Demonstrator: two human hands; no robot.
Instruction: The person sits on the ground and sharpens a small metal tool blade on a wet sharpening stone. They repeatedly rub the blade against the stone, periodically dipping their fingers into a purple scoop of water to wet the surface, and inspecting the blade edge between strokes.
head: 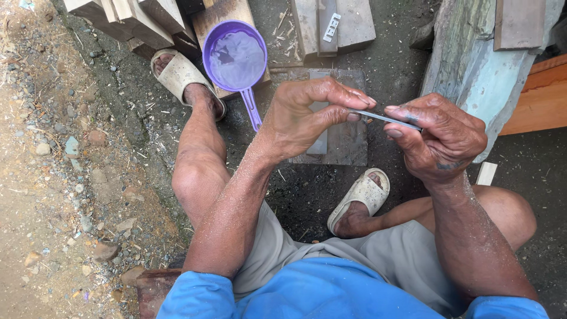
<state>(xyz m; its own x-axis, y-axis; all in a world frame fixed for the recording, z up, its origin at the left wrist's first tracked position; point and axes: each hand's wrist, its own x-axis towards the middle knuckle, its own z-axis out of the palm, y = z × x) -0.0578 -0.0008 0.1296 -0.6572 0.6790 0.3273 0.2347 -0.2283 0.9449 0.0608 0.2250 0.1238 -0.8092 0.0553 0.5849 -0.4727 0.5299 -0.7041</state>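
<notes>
My left hand and my right hand are raised in front of me, and between them runs a thin flat metal blade. The right hand grips the blade's right end in its curled fingers. The left thumb and fingertips pinch or rub the blade's left end. Below the hands a grey flat stone slab lies on the dark ground. A purple plastic dipper holding water rests on a wooden board to the upper left of my left hand.
My feet in pale sandals rest on dark wet ground. Wooden boards and planks lie at the top, a weathered blue-green timber and an orange board at the right. Gravel covers the left side.
</notes>
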